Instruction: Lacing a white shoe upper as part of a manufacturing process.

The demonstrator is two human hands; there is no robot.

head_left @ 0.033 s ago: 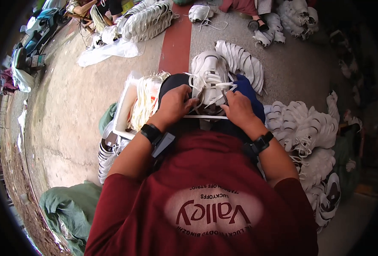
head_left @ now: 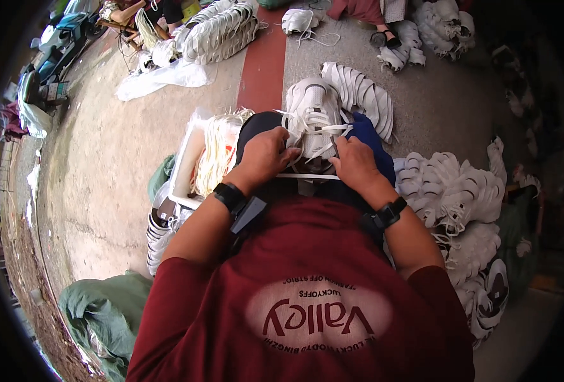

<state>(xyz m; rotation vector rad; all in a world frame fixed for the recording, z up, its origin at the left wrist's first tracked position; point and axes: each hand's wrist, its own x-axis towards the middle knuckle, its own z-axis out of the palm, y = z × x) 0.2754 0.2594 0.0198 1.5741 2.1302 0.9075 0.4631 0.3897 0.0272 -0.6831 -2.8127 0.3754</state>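
A whitish shoe upper (head_left: 312,102) lies across my knees, its toe pointing away from me. White shoelaces (head_left: 320,118) cross over its front, with loose loops at both sides. My left hand (head_left: 269,153) is closed at the near left edge of the upper, thumb pressed toward the fingers. Opposite it, my right hand (head_left: 356,158) closes on the right edge, where a thin dark piece shows by the fingertips; I cannot tell what it is. A narrow white strip (head_left: 307,176) runs between the hands below the shoe's opening.
Left of my knees stands a white box (head_left: 181,167) holding a bundle of laces (head_left: 211,153). Nested shoe uppers (head_left: 361,95) lie beyond my right knee. More uppers (head_left: 451,184) are heaped at my right. Green sacking (head_left: 107,312) lies at lower left. Other people sit at the far side.
My left wrist has shifted slightly to the right. The shoe upper and my right hand look almost unmoved.
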